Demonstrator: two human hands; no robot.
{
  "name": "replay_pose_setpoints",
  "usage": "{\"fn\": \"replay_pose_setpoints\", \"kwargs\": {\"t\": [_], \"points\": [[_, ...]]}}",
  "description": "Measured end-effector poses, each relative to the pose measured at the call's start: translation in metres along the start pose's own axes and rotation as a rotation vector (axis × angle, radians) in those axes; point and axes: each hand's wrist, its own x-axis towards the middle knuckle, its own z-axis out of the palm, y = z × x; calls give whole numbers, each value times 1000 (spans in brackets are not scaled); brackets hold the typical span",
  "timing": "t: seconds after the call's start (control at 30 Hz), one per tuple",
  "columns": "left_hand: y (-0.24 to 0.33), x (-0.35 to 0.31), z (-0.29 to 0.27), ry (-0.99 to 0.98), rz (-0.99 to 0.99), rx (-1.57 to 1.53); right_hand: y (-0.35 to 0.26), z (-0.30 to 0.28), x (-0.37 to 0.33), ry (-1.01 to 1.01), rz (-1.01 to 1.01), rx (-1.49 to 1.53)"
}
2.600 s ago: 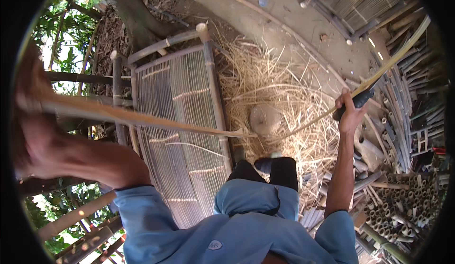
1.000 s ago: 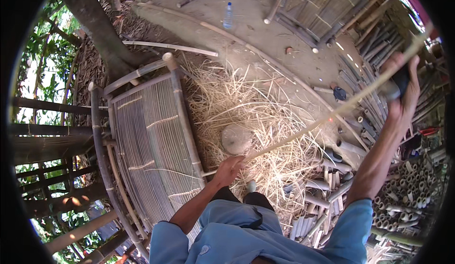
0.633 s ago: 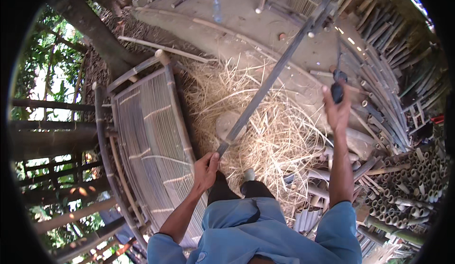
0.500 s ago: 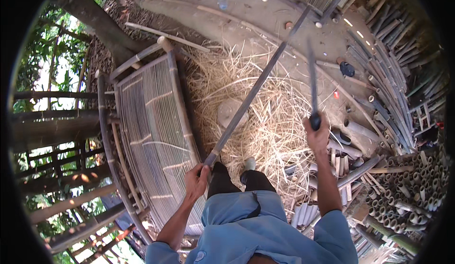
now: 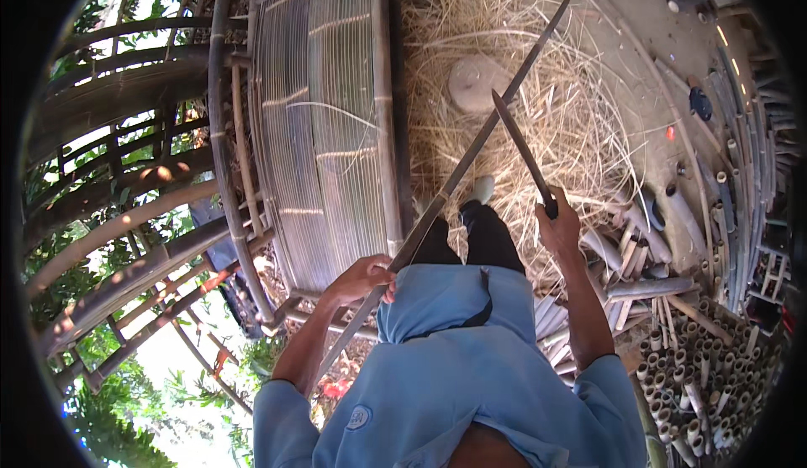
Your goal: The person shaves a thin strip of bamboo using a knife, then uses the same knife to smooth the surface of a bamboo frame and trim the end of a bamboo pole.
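A long, dark bamboo pole [image 5: 475, 147] slants from beside my left hip up over the shavings to the upper right. Near my waist my left hand [image 5: 360, 279] is closed around it, and a length of the pole sticks out behind that hand. My right hand [image 5: 561, 224] grips the dark handle of a long-bladed knife [image 5: 525, 150]. The blade leans up and left, its tip overlapping the pole; whether they touch I cannot tell. Below the pole a round wooden block [image 5: 479, 84] sits among pale bamboo shavings [image 5: 572, 132].
A slatted bamboo bench [image 5: 328, 132] stands close on my left, with a bamboo railing [image 5: 126, 174] beyond it. At right lie long bamboo poles [image 5: 740, 190] and many short cut tubes [image 5: 681, 375]. A dark sandal [image 5: 699, 103] lies on the dirt floor.
The view has tilted down toward my body. My left hand is now farther along the pole, whose end shows behind it. The knife has swung left from nearly upright to across the pole.
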Motion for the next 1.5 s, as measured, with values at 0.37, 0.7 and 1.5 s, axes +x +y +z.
{"fn": "replay_pose_setpoints", "kwargs": {"t": [0.37, 0.7, 1.5], "points": [[-23, -41, 8, 492, 51, 185, -34, 91, -84, -104, -492, -120], [11, -45, -12, 661, 164, 486, -79, 113, -65, -19, -600, -126], [16, -56, 0, 743, 218, 693, -54, 119, -30, -80, -501, -45]]}}
